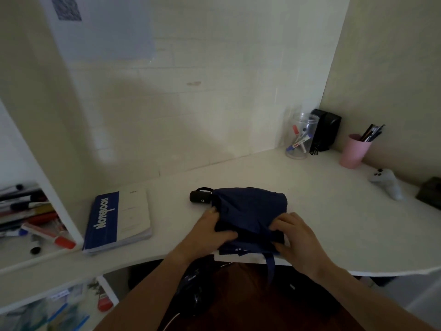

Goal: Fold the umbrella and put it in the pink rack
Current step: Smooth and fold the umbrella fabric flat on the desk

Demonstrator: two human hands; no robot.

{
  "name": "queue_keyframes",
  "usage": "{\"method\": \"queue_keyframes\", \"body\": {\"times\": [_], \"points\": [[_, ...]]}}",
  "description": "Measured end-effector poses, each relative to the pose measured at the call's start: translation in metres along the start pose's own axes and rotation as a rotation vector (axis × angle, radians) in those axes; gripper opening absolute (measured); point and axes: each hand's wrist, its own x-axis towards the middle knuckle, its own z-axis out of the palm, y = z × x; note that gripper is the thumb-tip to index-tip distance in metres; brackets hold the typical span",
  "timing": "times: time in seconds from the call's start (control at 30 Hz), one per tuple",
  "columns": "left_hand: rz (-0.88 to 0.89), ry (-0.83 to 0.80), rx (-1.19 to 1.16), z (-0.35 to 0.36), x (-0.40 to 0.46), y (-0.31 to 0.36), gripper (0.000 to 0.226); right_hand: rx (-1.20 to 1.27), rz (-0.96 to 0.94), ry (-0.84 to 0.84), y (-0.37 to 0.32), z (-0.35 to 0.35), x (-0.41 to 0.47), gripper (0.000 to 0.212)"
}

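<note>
Navy umbrella (250, 211) lies collapsed at the desk's (334, 223) front edge, left hand (210, 235) and right hand (296, 237) both pinching its fabric. Pink cup (353, 151) holds pens, clear jar (301, 137) holds markers.

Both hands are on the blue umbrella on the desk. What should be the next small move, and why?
Probably gather the loose canopy of the umbrella around the shaft and wrap the strap over it. The fabric lies spread and crumpled between the left hand and right hand, and the strap hangs free over the desk edge. No pink rack is in view.
</note>
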Motion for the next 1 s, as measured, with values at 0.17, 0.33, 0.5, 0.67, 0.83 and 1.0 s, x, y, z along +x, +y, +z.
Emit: {"method": "queue_keyframes", "body": {"times": [0.17, 0.33, 0.5, 0.67, 0.83, 1.0], "points": [[-0.122, 0.253, -0.524, -0.006, 0.007, 0.021, 0.026, -0.071, -0.116, 0.024, 0.000, -0.006, -0.003, 0.039], [-0.098, 0.283, -0.216, -0.003, 0.014, 0.012, 0.036, -0.060, -0.206, 0.030, 0.000, -0.010, -0.008, 0.035], [0.033, 0.184, 0.187, -0.005, 0.014, -0.009, 0.029, 0.094, -0.072, -0.025, 0.024, -0.016, -0.013, 0.039], [0.023, 0.091, 0.221, -0.004, 0.015, -0.013, 0.040, 0.357, 0.050, 0.006, 0.008, -0.029, 0.004, 0.022], [-0.019, -0.006, 0.264, -0.009, 0.017, -0.014, 0.052, 0.086, 0.054, -0.084, 0.010, -0.017, 0.021, 0.034], [-0.003, -0.090, 0.353, -0.013, 0.015, -0.016, 0.056, -0.071, 0.108, -0.334, 0.019, -0.022, 0.018, 0.045]]}}
